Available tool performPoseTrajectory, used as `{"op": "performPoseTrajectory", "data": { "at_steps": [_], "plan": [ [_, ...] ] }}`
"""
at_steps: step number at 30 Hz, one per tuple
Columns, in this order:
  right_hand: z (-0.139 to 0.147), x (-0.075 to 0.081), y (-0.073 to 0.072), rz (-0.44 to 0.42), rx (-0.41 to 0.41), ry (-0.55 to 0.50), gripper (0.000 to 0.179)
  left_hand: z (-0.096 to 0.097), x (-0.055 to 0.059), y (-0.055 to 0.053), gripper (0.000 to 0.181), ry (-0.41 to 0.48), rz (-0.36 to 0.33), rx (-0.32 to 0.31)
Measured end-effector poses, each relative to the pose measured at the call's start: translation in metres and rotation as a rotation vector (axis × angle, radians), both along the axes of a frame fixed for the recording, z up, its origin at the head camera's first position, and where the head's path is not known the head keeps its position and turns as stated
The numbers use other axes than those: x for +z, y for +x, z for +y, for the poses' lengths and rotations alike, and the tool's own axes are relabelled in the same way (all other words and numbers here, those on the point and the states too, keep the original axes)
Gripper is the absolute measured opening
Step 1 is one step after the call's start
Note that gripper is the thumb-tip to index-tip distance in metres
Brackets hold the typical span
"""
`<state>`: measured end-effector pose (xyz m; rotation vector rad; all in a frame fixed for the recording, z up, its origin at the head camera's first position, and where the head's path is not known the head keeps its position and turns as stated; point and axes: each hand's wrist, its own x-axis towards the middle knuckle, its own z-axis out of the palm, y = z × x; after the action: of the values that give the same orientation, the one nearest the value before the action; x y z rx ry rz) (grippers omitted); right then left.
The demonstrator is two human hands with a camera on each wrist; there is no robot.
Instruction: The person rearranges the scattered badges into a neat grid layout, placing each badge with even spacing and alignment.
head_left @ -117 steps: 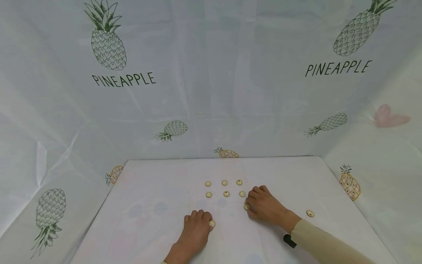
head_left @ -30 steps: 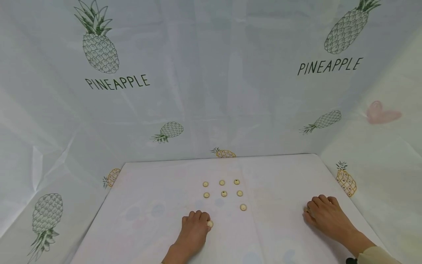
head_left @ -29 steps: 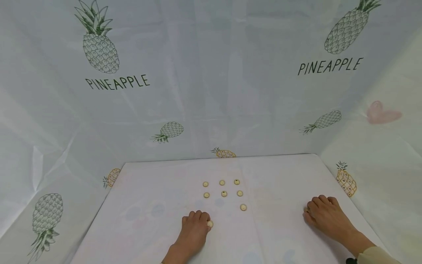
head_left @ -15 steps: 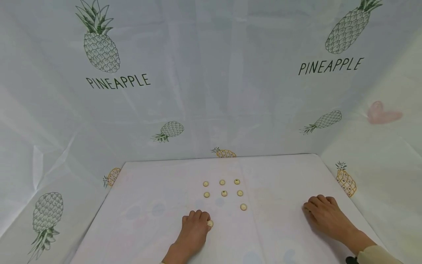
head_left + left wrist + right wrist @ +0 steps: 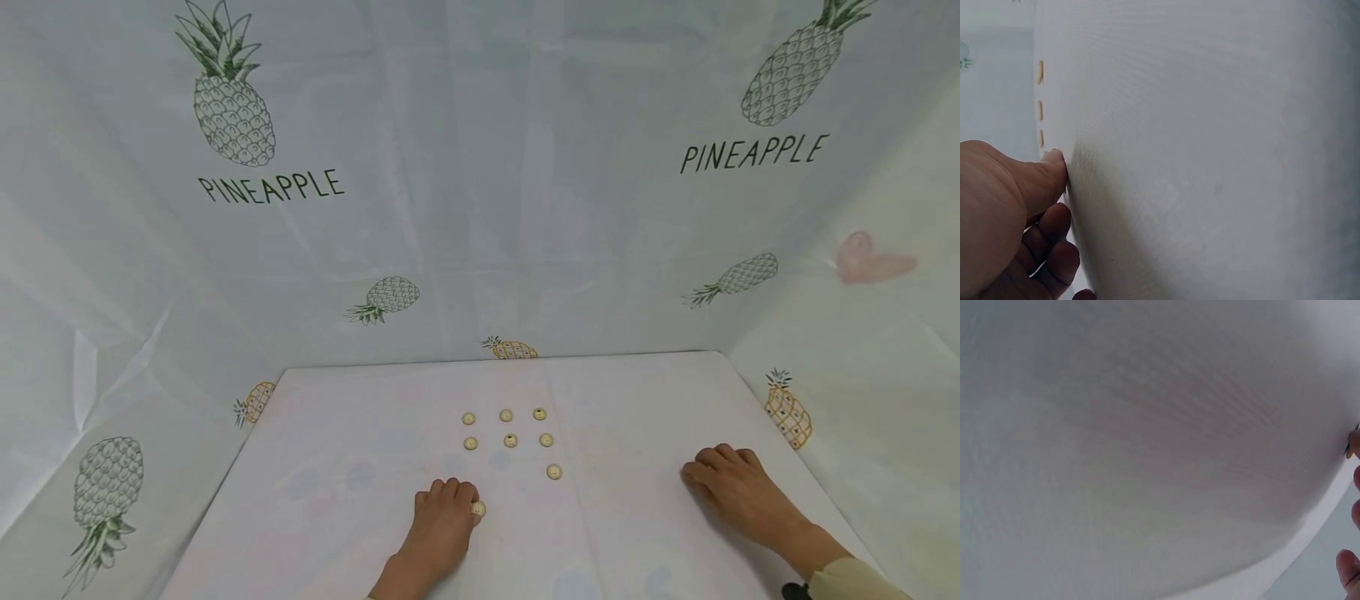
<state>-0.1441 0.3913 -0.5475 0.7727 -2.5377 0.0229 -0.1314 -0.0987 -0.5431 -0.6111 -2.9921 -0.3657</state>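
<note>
In the head view my left hand (image 5: 442, 521) rests on the white-covered table (image 5: 360, 575) and pinches a cream round button (image 5: 478, 508) at its thumb side. The left wrist view shows the thumb (image 5: 1044, 181) against the cloth with the other fingers curled. My right hand (image 5: 738, 492) is low over the right side of the table, fingers bent down. At its fingertips the right wrist view shows a small tan and dark edge (image 5: 1349, 454), which looks like a button; the hand hides it from the head view. Nearest the left hand's button lies a lone button (image 5: 554, 472).
Two rows of similar buttons lie farther back, among them one in the front row (image 5: 470, 443) and one with a dark centre (image 5: 539, 413). White pineapple-print cloth (image 5: 480, 208) rises behind the table and at both sides.
My right hand let go of the button below the rows and moved right, covering a lone button there. Lately its fingers shifted slightly left. The left hand stays in place.
</note>
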Motion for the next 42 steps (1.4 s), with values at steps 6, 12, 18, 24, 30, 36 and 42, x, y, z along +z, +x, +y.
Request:
{"op": "performPoseTrajectory", "data": {
  "at_steps": [6,12,18,24,30,36,42],
  "plan": [
    [-0.001,0.000,0.000,-0.016,-0.038,0.001,0.020,0.000,-0.002,0.000,0.025,0.001,0.004,-0.002],
    [0.000,0.000,-0.001,0.006,-0.046,-0.004,0.016,-0.001,-0.002,0.000,0.024,0.009,-0.008,0.002],
    [-0.001,-0.001,-0.004,-0.011,-0.048,-0.003,0.023,-0.001,-0.001,0.000,0.024,0.009,-0.021,0.006],
    [-0.002,0.002,-0.004,-0.019,-0.057,-0.008,0.027,-0.002,-0.002,0.000,0.024,0.007,-0.018,0.003],
    [-0.006,0.005,-0.008,-0.043,-0.081,-0.020,0.026,-0.003,-0.002,-0.001,0.025,-0.004,-0.016,0.002],
    [-0.010,0.001,-0.018,0.031,-0.005,0.047,0.016,-0.003,-0.002,-0.001,0.024,-0.003,-0.019,0.000],
    [-0.023,0.004,-0.029,0.106,0.057,0.062,0.028,-0.003,-0.002,-0.001,0.025,-0.008,-0.009,0.001]
  ]
}}
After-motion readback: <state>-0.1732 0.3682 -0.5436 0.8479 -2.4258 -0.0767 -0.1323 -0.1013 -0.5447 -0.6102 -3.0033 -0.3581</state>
